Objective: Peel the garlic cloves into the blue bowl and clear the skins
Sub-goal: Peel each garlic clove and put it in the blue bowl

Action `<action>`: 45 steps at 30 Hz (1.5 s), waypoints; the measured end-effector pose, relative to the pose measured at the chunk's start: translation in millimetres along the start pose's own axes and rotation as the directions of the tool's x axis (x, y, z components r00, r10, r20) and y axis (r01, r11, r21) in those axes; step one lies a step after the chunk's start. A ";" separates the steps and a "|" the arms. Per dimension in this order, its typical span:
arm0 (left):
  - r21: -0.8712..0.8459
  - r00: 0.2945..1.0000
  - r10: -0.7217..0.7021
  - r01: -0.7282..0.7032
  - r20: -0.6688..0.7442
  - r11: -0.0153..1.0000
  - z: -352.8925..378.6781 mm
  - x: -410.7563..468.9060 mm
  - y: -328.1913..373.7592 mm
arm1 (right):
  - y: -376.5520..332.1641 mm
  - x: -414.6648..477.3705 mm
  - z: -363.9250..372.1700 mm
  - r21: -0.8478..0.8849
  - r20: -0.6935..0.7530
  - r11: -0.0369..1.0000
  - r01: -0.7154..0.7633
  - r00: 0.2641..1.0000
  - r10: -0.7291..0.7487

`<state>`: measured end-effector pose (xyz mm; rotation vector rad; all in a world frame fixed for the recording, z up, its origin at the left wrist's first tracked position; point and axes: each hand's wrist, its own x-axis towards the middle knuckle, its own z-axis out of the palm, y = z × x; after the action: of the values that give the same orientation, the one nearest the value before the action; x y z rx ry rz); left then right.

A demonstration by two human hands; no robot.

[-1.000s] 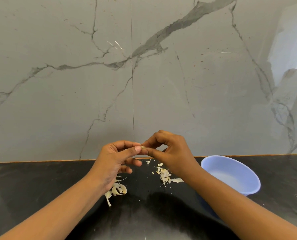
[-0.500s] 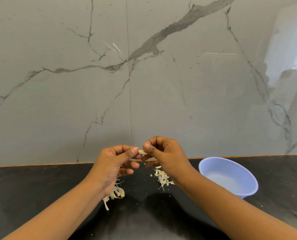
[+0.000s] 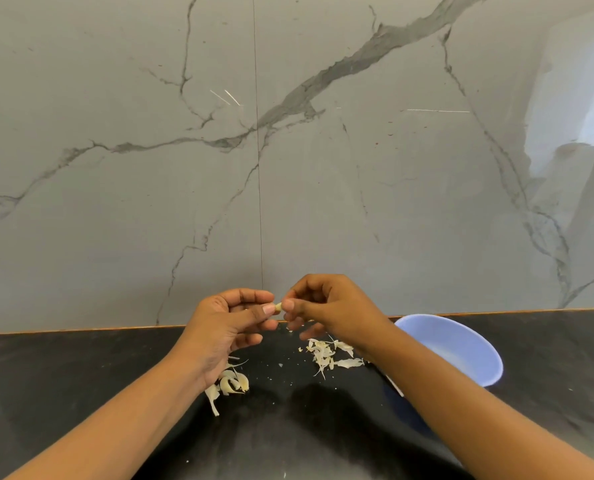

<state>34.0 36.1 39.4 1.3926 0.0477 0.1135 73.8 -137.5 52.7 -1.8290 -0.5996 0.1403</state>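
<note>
A small pale garlic clove [image 3: 278, 306] is held in the air between both hands, above the black counter. My left hand [image 3: 224, 327] pinches it between thumb and forefinger. My right hand [image 3: 326, 308] pinches its other end with curled fingers. A light blue bowl [image 3: 461, 344] stands on the counter to the right, partly behind my right forearm; its visible inside looks bare. Loose garlic skins [image 3: 326, 356] lie under my right hand, and curled pieces of skin or clove [image 3: 231, 384] lie under my left wrist.
The black counter [image 3: 81, 375] runs the full width, with small crumbs of skin scattered near the middle. A grey marble wall [image 3: 288, 168] rises right behind it.
The hands have stayed together at the clove, with the fingers shifting slightly on it. The camera has tilted a little, moving the scene within the frame.
</note>
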 end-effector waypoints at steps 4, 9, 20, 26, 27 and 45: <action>0.084 1.000 0.010 -0.010 -0.002 0.996 -1.5 2.2 -2.0 | 4.3 1.2 3.8 -0.160 -0.052 0.979 0.129 0.989 -0.139; 0.152 0.999 0.051 -0.052 0.009 0.987 -1.9 2.2 -6.7 | 1.6 0.8 -1.1 -0.420 -0.080 0.876 0.237 0.952 -0.296; 0.597 0.957 0.216 -0.291 0.196 0.748 16.6 -4.2 -1.5 | -35.1 -41.3 -96.8 -0.271 -0.210 0.959 -0.082 0.977 0.024; 0.686 0.756 0.075 -0.626 0.650 0.371 81.9 -12.6 -8.1 | -15.7 -85.7 -142.1 -0.417 -0.251 0.875 -0.246 0.956 0.149; 0.684 0.715 0.052 -0.686 0.698 0.249 89.4 -15.0 -11.7 | -13.0 -90.2 -145.3 -0.447 -0.249 0.855 -0.262 0.955 0.162; 0.723 0.725 0.082 -0.688 0.683 0.057 54.1 -5.9 -10.6 | -3.4 -97.0 -114.7 -0.513 -0.296 0.840 -0.179 0.955 0.023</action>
<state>34.2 -19.3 38.4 2.7506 -0.9304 0.2406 33.1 -280.2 76.1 -2.3747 -0.3546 -0.2415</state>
